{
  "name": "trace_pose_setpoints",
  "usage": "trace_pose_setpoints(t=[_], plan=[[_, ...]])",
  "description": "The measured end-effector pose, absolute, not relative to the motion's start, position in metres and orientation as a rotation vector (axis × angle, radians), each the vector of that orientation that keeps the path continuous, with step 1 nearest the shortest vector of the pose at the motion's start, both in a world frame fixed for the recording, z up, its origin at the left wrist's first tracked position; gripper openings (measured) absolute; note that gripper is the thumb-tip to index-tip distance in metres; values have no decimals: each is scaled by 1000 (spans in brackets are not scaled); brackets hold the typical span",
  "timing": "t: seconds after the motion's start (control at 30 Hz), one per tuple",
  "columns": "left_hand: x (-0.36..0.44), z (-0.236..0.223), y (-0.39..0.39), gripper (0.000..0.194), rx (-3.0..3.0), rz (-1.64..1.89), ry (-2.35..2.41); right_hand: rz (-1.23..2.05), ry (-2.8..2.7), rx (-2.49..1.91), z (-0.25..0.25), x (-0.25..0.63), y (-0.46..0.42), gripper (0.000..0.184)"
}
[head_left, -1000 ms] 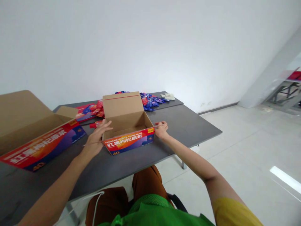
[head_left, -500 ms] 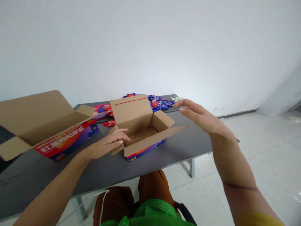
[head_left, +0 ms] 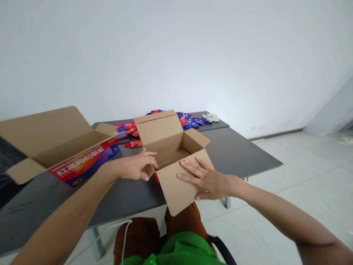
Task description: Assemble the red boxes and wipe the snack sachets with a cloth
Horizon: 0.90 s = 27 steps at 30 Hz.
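Looks like the flap-opening step, going by the hands. Got the cardboard box (head_left: 168, 149) sitting on the table (head_left: 242, 156) close to the near edge, with the back flap (head_left: 158, 129) up and the right end flap (head_left: 197, 137) leaning outward. Got the right hand (head_left: 209, 180) laid flat and spread out on the front flap (head_left: 172, 195), not gripping anything. Got the left hand (head_left: 138, 166) loosely curled over the left end, by the front corner. Can't tell about a pinch on the card there, too hidden.

Next move probably calls for gentle, even pressure on the front flap, plus some bracing from the left to avoid shoving the box along.

As for the surface: dark grey, smooth-looking. Way at the back, a heap of blue and red packets (head_left: 193, 123) and a pale cloth (head_left: 211, 117). Just left of the box, a lone red packet (head_left: 134, 144); further left, a second open box (head_left: 85, 163). Around all that, just a white wall (head_left: 176, 55) and a shiny tiled floor (head_left: 303, 169).
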State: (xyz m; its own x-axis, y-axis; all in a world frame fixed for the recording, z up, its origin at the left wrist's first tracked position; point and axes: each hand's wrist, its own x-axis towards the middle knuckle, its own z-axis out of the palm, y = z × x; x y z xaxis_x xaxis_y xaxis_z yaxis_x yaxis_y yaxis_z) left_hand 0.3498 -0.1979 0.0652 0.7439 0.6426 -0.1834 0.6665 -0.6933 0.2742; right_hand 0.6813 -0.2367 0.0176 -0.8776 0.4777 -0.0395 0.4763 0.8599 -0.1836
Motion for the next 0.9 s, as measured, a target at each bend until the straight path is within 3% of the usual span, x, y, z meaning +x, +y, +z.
trace_pose_setpoints(t=[0.07, 0.2, 0.27, 0.47, 0.63, 0.77, 0.9], plan=[[352, 55, -196, 39, 2668, -14, 997, 179, -2984, -811, -5, 679, -234, 99], [358, 35, -194, 77, 2715, 220, 968, 80, -2960, -806, -22, 675, -217, 94], [362, 29, -193, 82, 2745, 308, 956, 106, -2975, -817, -23, 674, -208, 92], [363, 19, -194, 58, 2905, 339, 901, 459, -3028, -916, 2, 680, -196, 101], [369, 28, -203, 49, 2919, 292, 935, 648, -2778, -866, 65, 704, -183, 56], [375, 37, -211, 48, 2916, 216, 931, 658, -2727, -901, 100, 679, -148, 54], [377, 40, -215, 48, 2925, 219, 916, 871, -2828, -1121, 92, 610, -105, 55]])
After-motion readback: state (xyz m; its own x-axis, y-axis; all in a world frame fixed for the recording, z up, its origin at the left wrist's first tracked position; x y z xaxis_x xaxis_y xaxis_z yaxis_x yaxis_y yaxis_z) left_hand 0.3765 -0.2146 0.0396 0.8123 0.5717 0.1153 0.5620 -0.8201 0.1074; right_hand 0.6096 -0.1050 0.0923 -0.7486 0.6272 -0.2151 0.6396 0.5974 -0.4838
